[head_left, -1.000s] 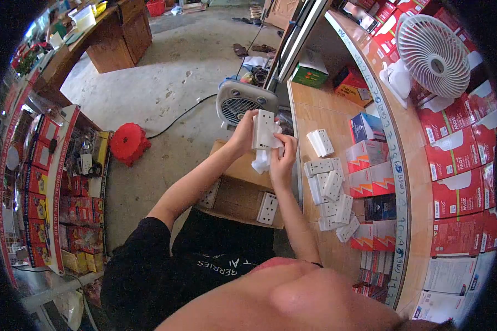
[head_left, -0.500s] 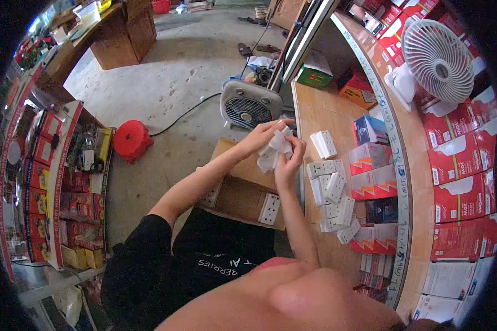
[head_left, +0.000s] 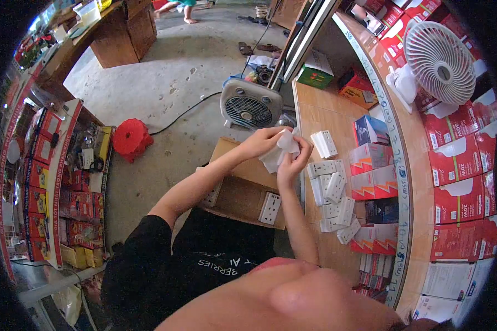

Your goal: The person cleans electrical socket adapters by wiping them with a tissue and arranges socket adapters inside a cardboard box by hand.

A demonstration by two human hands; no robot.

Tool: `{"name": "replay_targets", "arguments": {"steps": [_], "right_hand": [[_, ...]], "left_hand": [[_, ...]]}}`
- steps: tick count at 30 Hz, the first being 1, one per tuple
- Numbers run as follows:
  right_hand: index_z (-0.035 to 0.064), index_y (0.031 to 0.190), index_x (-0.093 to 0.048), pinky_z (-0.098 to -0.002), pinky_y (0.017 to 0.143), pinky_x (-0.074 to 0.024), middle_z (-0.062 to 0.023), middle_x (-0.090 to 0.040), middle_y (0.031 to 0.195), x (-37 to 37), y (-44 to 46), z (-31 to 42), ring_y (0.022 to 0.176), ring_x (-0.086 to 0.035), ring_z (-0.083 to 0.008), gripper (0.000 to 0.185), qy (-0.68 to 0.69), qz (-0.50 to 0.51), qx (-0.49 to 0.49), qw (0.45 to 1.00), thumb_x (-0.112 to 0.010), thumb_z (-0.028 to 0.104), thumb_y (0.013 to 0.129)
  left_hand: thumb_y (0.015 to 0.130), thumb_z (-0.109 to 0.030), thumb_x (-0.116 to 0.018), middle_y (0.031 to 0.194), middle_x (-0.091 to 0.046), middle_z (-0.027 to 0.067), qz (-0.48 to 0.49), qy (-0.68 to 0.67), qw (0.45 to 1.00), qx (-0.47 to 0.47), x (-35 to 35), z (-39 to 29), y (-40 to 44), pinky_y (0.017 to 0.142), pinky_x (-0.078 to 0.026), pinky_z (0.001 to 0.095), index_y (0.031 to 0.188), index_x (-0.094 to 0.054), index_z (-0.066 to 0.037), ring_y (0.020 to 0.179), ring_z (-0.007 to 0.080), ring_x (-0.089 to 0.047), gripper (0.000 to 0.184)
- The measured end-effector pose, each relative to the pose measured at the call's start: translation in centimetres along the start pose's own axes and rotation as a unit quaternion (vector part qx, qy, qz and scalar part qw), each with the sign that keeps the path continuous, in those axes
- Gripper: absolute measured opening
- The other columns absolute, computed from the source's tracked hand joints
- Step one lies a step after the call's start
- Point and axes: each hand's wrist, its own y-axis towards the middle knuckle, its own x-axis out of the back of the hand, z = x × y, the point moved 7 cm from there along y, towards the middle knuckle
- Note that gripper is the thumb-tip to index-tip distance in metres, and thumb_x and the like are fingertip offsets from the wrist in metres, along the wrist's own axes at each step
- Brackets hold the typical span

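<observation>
Both hands meet over an open cardboard box [head_left: 240, 194]. My left hand [head_left: 264, 142] is closed on a crumpled white cloth or tissue [head_left: 287, 144]. From the other side my right hand [head_left: 297, 160], fingers bent, grips the same white cloth. Whether a socket strip lies inside the folds I cannot tell. A white socket strip [head_left: 269, 208] stands against the box's right inner side. To the right of my hands, several white socket strips [head_left: 335, 187] lie in a loose pile on the wooden counter [head_left: 315, 105], with a single socket strip [head_left: 323, 144] nearest my right hand.
A grey box fan [head_left: 251, 105] stands on the floor beyond my hands, its cord running towards a red plastic stool [head_left: 132, 140]. Small cartons [head_left: 370, 157] line the counter. A white fan [head_left: 439, 63] stands at right. A person's bare foot [head_left: 190, 21] shows far off.
My hands have shifted slightly right and down with the white cloth, which now covers more of what lies between them. A person's legs have come into view at the far top.
</observation>
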Motion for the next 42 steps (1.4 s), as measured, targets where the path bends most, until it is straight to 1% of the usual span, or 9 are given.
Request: {"name": "replay_targets", "arguments": {"steps": [5,10,15,20,24,29,32,35,42], "right_hand": [[0.0017,0.102,-0.049,-0.0385,0.090,-0.0407,-0.0132,-0.048,0.102,-0.6,-0.1,-0.2,0.100,-0.050,-0.0299,0.031,-0.011,0.029,-0.009,0.999,-0.053,-0.006,0.073],[0.0046,0.101,-0.050,-0.0363,0.087,-0.0436,-0.0125,-0.049,0.101,-2.7,-0.5,2.0,0.100,-0.053,-0.0304,0.034,-0.038,0.197,-0.010,0.980,-0.055,-0.008,0.069],[0.0024,0.096,-0.052,-0.0348,0.086,-0.0428,-0.0121,-0.051,0.096,-2.9,-0.3,2.6,0.095,-0.054,-0.0289,0.028,-0.025,0.181,0.020,0.983,-0.056,-0.009,0.070],[0.0023,0.099,-0.051,-0.0381,0.087,-0.0421,-0.0136,-0.050,0.100,-0.8,0.0,0.3,0.097,-0.052,-0.0310,0.029,-0.016,0.060,-0.029,0.998,-0.054,-0.009,0.072],[0.0017,0.100,-0.052,-0.0380,0.087,-0.0417,-0.0129,-0.050,0.100,0.1,0.1,-0.7,0.096,-0.052,-0.0298,0.027,-0.006,-0.013,-0.029,0.999,-0.056,-0.007,0.074],[0.0023,0.099,-0.052,-0.0368,0.085,-0.0423,-0.0117,-0.051,0.099,-0.6,0.0,-0.9,0.095,-0.053,-0.0283,0.026,-0.015,0.018,-0.034,0.999,-0.058,-0.005,0.075],[0.0027,0.097,-0.052,-0.0364,0.084,-0.0425,-0.0119,-0.051,0.097,-1.7,-0.2,-0.4,0.094,-0.053,-0.0286,0.025,0.000,0.099,-0.076,0.992,-0.058,-0.006,0.074],[0.0022,0.092,-0.053,-0.0359,0.084,-0.0424,-0.0127,-0.050,0.093,-3.1,-0.5,1.0,0.092,-0.053,-0.0307,0.027,-0.003,0.181,-0.001,0.984,-0.056,-0.008,0.068],[0.0021,0.096,-0.053,-0.0342,0.086,-0.0419,-0.0111,-0.051,0.096,-2.5,0.0,1.4,0.094,-0.053,-0.0279,0.024,-0.032,0.144,0.004,0.989,-0.058,-0.005,0.073]], "left_hand": [[0.098,-0.033,-0.043,0.107,-0.059,0.0039,-0.039,-0.026,0.999,-0.015,0.6,-0.7,0.2,0.086,-0.043,0.0267,0.124,-0.053,-0.005,0.098,0.0110,-0.053,0.040],[0.098,-0.035,-0.041,0.095,-0.059,0.0031,-0.162,-0.164,0.973,0.031,3.0,-2.5,-0.5,0.076,-0.045,0.0266,0.115,-0.058,-0.006,0.085,0.0104,-0.053,0.038],[0.098,-0.036,-0.041,0.096,-0.059,0.0026,-0.168,-0.157,0.973,0.023,3.4,-1.0,-0.1,0.075,-0.045,0.0262,0.117,-0.057,-0.006,0.084,0.0102,-0.052,0.039],[0.097,-0.034,-0.042,0.099,-0.059,0.0026,-0.026,-0.180,0.983,0.034,0.0,0.1,0.4,0.077,-0.045,0.0255,0.123,-0.054,-0.005,0.089,0.0090,-0.053,0.040],[0.098,-0.029,-0.041,0.109,-0.059,0.0036,-0.010,-0.012,1.000,-0.012,0.0,0.3,0.3,0.090,-0.041,0.0265,0.124,-0.051,-0.002,0.101,0.0110,-0.052,0.039],[0.099,-0.029,-0.040,0.108,-0.059,0.0048,-0.026,-0.029,0.999,-0.038,0.7,-0.2,0.5,0.089,-0.042,0.0275,0.124,-0.051,-0.002,0.100,0.0122,-0.053,0.038],[0.098,-0.032,-0.041,0.102,-0.059,0.0047,-0.073,-0.110,0.991,0.024,1.9,0.4,0.5,0.082,-0.044,0.0273,0.123,-0.053,-0.006,0.092,0.0124,-0.054,0.039],[0.097,-0.035,-0.042,0.099,-0.060,0.0022,-0.187,-0.170,0.967,0.017,3.7,-1.3,-0.3,0.076,-0.046,0.0266,0.116,-0.059,-0.008,0.085,0.0111,-0.053,0.037],[0.097,-0.038,-0.041,0.099,-0.060,0.0040,-0.143,-0.200,0.968,0.041,2.9,0.3,0.2,0.078,-0.046,0.0265,0.122,-0.056,-0.009,0.086,0.0131,-0.055,0.041]]}}
